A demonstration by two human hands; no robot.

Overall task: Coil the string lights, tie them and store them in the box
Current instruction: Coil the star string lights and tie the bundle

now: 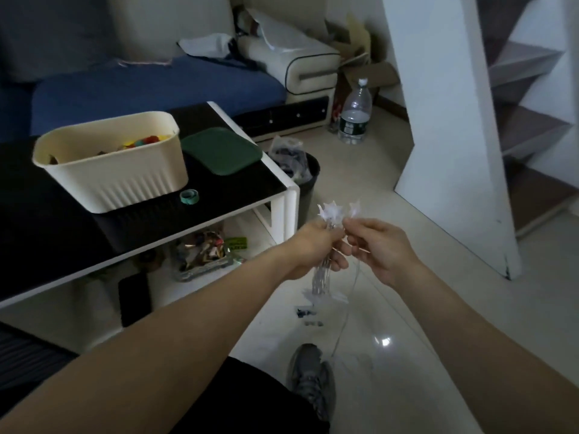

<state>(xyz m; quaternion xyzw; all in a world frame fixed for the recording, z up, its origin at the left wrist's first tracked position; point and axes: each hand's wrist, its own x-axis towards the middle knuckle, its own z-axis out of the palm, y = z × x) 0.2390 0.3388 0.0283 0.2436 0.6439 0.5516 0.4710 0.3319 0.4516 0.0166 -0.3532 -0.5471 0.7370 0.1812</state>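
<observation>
My left hand (316, 249) grips a bundle of coiled string lights (322, 277) with clear wire and white star-shaped bulbs; stars stick out above and below the fist. My right hand (376, 245) pinches the strand just below one more white star (355, 209), close beside the left hand. A thin loose wire (347, 308) hangs from the hands toward the floor. The cream plastic box (119, 180) stands on the black table (219, 189) to the left, with colourful items inside. Its dark green lid (221, 155) lies beside it.
A roll of teal tape (189, 196) lies on the table in front of the box. A black bin (308, 180) stands by the table's corner, a large water bottle (355, 112) farther back. Small bits lie on the tiled floor (305, 313). My shoe (311, 380) is below.
</observation>
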